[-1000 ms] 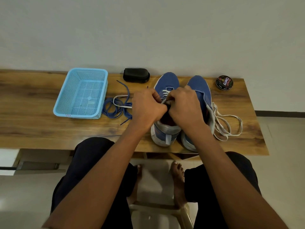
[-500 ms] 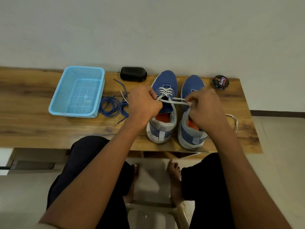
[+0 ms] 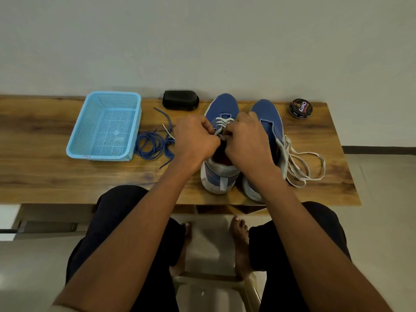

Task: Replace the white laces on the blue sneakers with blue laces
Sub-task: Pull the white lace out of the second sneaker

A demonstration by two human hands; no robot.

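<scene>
A plain pale wall backs a long wood-grain surface (image 3: 45,176) with a matt laminate look, on which two blue fabric sneakers stand side by side, toes to the wall. Both hands work over the left blue sneaker with its grey-and-white heel (image 3: 219,176): the left hand (image 3: 195,140) and the right hand (image 3: 247,140) have their fingers curled in, pinching the flat white woven lace (image 3: 221,122) where it crosses just beyond the fingertips. To do this step well, I judge each crossing should be loosened first, then the lace drawn out one eyelet pair at a time, the heel kept steady so the shoe does not tip. The right blue sneaker (image 3: 270,122) lies under the right wrist, its pulled-out white lace in a limp pile (image 3: 301,167) right of that hand. Left of the left fingers lies the thin round blue lace in a loose coil (image 3: 150,145), beside a light-blue perforated plastic basket (image 3: 103,154). A black oblong case (image 3: 180,100) and a round black polish tin (image 3: 300,108) sit beyond the fingers.
</scene>
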